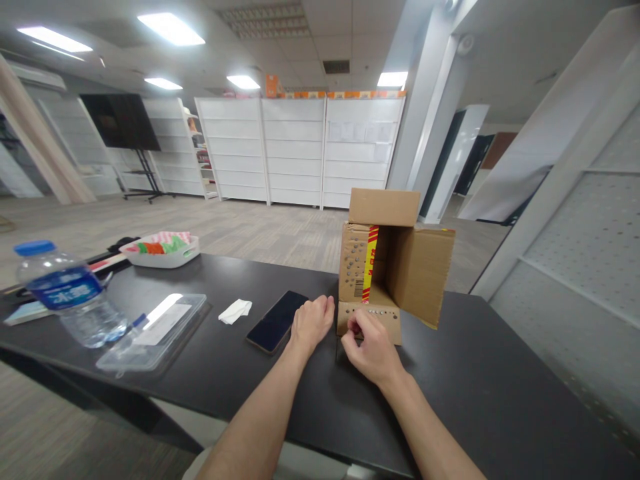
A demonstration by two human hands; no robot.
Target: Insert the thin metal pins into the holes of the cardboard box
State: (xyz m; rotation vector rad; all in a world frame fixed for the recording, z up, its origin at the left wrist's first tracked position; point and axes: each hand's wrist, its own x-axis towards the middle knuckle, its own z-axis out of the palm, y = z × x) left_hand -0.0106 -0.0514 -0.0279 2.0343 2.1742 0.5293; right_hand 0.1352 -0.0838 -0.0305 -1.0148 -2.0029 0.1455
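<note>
A cardboard box point(354, 267) stands on its side on the black table, its opening facing me and its flaps spread up, right and down. Small round dots or holes mark its left face and the lower flap point(394, 327); red-and-yellow tape runs down the front edge. My right hand point(371, 343) is at the lower flap with thumb and fingers pinched together; whatever sits between them is too small to make out. Just left of the box, my left hand point(314, 321) is closed with its fingers curled, and its contents are hidden. Beside that wrist lies a dark phone point(275, 323).
On the left stand a water bottle point(70, 293), a clear plastic case point(160, 333) and a white basket point(163, 257) of colourful cloth-like items. A crumpled white tissue point(235, 311) lies left of the phone. White shelving point(295, 153) lines the back, and a perforated panel point(575, 287) rises at the right.
</note>
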